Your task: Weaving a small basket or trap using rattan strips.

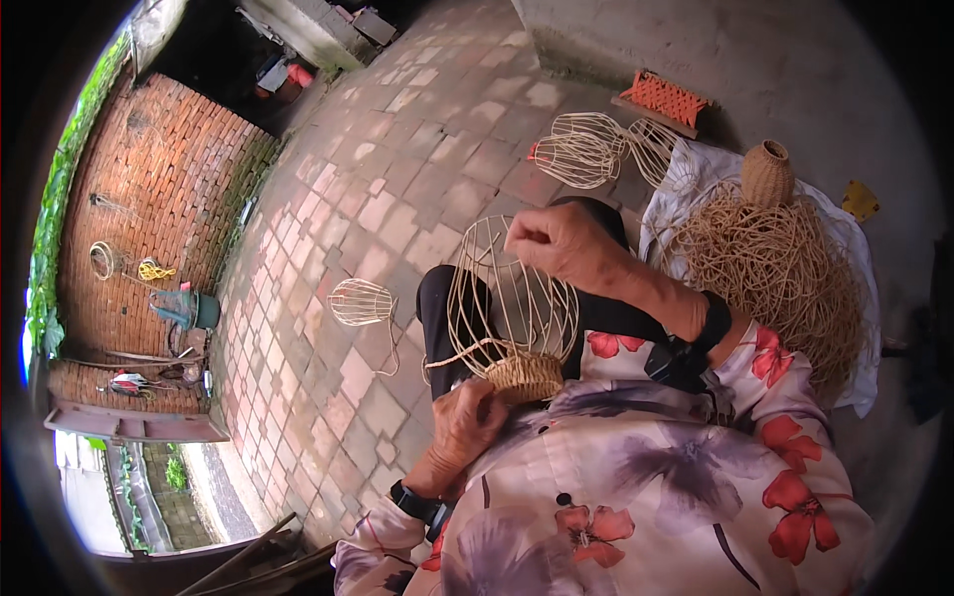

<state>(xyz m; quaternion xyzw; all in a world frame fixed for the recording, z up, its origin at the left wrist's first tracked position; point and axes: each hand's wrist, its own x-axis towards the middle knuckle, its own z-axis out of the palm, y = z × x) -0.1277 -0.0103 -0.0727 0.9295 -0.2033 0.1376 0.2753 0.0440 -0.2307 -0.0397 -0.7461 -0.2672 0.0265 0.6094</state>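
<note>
A half-woven basket (524, 373) lies on its side in my lap, its open frame of pale rods (513, 288) pointing away from me and a tight woven band at the near end. My left hand (467, 417) is closed at the left edge of that band. A loose cord (452, 355) loops out from the weaving to the left. Over the right side of the frame, my right hand (561, 238) has its fingers curled in a pinch; whatever they hold is hidden.
To my right, a white cloth (863, 298) bears a heap of tan cord (770, 263) and a small woven vase (767, 174). Bare frames (581, 149) lie ahead near a low stool with orange webbing (664, 99). Another small frame (361, 302) sits on the paving at left.
</note>
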